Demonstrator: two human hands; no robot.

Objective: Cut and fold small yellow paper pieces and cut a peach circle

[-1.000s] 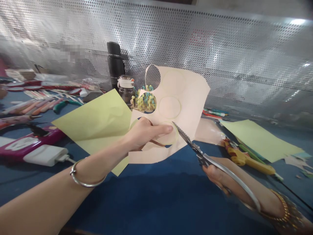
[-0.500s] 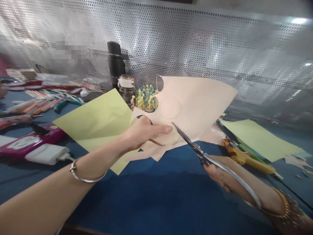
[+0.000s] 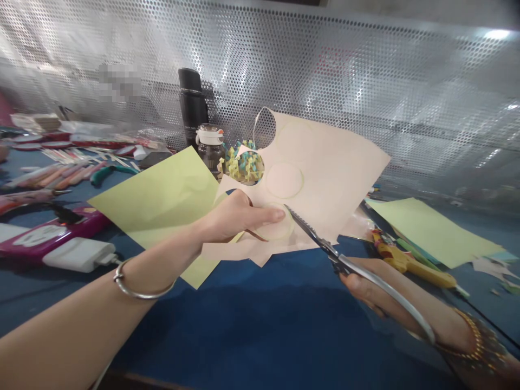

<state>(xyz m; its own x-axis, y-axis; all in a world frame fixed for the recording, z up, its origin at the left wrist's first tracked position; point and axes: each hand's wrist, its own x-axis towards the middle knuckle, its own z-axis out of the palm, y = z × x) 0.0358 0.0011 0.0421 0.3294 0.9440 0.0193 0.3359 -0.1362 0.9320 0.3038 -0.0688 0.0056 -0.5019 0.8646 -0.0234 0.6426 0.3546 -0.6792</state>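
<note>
My left hand [image 3: 244, 214] pinches a large pale pink sheet of paper [image 3: 329, 173], its thumb lying on top beside a drawn circle [image 3: 280, 230]. Round holes and notches mark the sheet's left side, and another outlined circle [image 3: 285, 180] shows above my thumb. In my right hand [image 3: 365, 287] is a pair of scissors [image 3: 314, 235], closed round the handles. The blades lie at the edge of the lower circle, their tip near my left thumb. A yellow-green sheet [image 3: 162, 200] lies on the table under my left wrist.
Behind the paper stand a black flask [image 3: 193, 105], a jar with a white lid [image 3: 210, 146] and yellow and blue paper curls [image 3: 244, 165]. A yellow glue gun [image 3: 410, 265] and green sheets [image 3: 439, 227] lie right. On the left are a purple power strip [image 3: 60, 238] and several pens [image 3: 60, 176].
The pink sheet has turned and tilted slightly; its upper left, with the round hole, has risen. My left hand has shifted a little, and the scissors have hardly moved.
</note>
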